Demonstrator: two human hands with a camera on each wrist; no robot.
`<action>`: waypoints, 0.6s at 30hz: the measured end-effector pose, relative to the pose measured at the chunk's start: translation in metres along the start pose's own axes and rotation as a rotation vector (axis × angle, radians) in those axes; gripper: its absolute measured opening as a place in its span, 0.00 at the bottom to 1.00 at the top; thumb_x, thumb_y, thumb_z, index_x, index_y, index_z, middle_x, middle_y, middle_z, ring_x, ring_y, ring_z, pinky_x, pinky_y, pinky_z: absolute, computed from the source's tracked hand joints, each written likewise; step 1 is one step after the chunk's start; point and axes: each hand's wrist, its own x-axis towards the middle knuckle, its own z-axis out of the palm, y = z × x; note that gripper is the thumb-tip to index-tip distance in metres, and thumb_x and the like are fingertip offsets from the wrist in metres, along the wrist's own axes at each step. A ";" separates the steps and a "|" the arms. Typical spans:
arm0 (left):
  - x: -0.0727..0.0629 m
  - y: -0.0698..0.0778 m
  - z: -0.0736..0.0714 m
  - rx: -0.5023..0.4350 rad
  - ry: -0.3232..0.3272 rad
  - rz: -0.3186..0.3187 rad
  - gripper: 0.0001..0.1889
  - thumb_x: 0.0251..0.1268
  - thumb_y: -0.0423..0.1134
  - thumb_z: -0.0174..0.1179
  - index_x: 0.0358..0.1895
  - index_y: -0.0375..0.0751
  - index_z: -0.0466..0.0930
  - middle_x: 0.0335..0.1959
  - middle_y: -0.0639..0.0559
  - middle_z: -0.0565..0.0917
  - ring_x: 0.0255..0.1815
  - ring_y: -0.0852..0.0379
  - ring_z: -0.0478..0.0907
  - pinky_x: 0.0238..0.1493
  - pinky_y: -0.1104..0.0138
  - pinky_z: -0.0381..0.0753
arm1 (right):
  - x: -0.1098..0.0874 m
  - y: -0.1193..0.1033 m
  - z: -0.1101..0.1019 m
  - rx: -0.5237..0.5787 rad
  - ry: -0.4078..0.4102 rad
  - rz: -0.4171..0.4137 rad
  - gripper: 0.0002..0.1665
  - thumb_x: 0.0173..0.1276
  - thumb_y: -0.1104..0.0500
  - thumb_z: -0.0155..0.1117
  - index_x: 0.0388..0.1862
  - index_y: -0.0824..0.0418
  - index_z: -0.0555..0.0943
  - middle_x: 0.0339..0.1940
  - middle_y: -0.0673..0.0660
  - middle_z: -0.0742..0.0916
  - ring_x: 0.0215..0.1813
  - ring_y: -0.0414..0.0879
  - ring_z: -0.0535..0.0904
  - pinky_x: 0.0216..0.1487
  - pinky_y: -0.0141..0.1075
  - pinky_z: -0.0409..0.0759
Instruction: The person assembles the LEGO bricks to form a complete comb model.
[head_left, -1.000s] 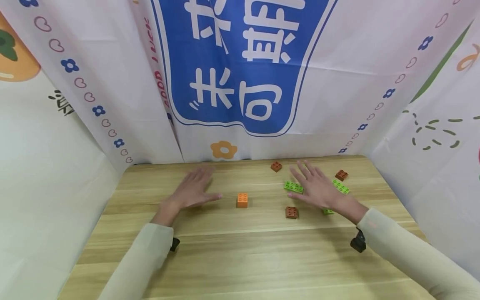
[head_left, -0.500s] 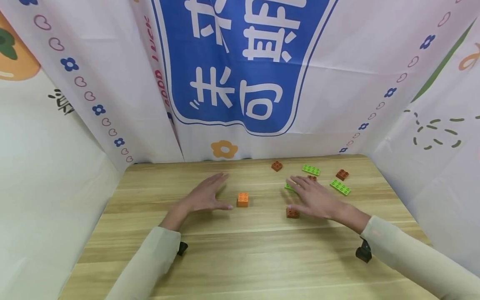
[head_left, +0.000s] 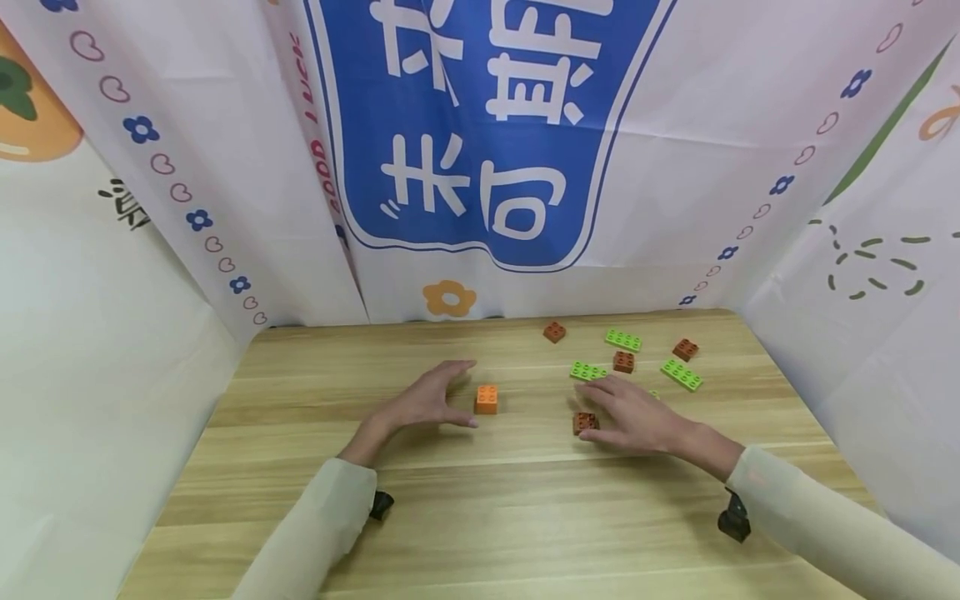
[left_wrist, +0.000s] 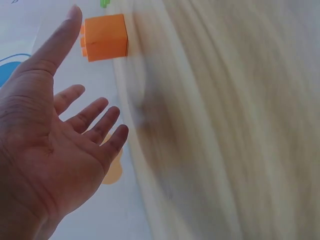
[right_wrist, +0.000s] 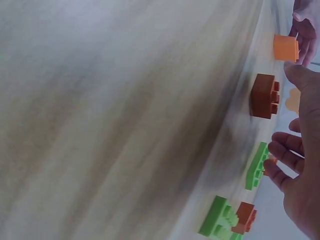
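Note:
An orange toy building brick (head_left: 487, 400) stands studs up on the wooden table. To its left is my left hand (head_left: 420, 403), thumb and fingers spread apart on the brick's near side and far side. The left wrist view has the orange brick (left_wrist: 106, 37) just past the thumb, with nothing in the palm. My right hand (head_left: 641, 417) is at a brown brick (head_left: 584, 423), its thumb at the near side and fingers beyond. In the right wrist view a gap shows between the brown brick (right_wrist: 263, 96) and the fingers. A green brick (head_left: 587, 371) lies behind the right fingertips.
Beyond the right hand lie more green bricks (head_left: 682, 375) and brown bricks (head_left: 623, 362). One brown brick (head_left: 554, 332) sits near the table's back edge. White printed cloth (head_left: 667, 208) walls the table (head_left: 480, 517) at the back and both sides.
My left hand has moved right, up to the orange brick. My right hand has come down and nearer to the brown brick, with its fingers less spread. The bricks stay put.

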 end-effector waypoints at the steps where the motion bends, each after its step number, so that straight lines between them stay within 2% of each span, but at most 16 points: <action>1: 0.001 0.000 0.001 -0.002 0.002 0.004 0.55 0.57 0.45 0.82 0.82 0.31 0.58 0.82 0.33 0.62 0.82 0.34 0.60 0.81 0.42 0.61 | -0.001 0.001 0.002 0.011 0.007 -0.006 0.47 0.71 0.34 0.71 0.75 0.65 0.75 0.69 0.66 0.82 0.69 0.61 0.78 0.69 0.57 0.79; 7: 0.006 -0.002 0.008 0.005 0.023 0.008 0.52 0.56 0.43 0.83 0.80 0.30 0.62 0.79 0.34 0.66 0.80 0.36 0.64 0.80 0.44 0.63 | -0.004 0.006 0.011 0.052 0.033 -0.031 0.44 0.68 0.39 0.76 0.71 0.66 0.78 0.66 0.63 0.84 0.66 0.59 0.81 0.67 0.55 0.81; 14: 0.010 -0.001 0.015 -0.016 0.041 -0.002 0.47 0.58 0.39 0.82 0.77 0.28 0.66 0.76 0.35 0.72 0.76 0.38 0.71 0.79 0.49 0.68 | -0.007 0.007 0.015 0.113 0.021 -0.021 0.40 0.67 0.43 0.79 0.70 0.64 0.80 0.64 0.59 0.86 0.66 0.54 0.81 0.67 0.53 0.81; 18: 0.010 0.000 0.018 -0.045 0.050 -0.019 0.45 0.58 0.38 0.81 0.76 0.28 0.67 0.74 0.35 0.74 0.74 0.38 0.73 0.77 0.49 0.71 | -0.008 0.006 0.016 0.153 0.013 -0.023 0.36 0.67 0.46 0.79 0.68 0.63 0.82 0.63 0.56 0.86 0.64 0.52 0.82 0.66 0.51 0.82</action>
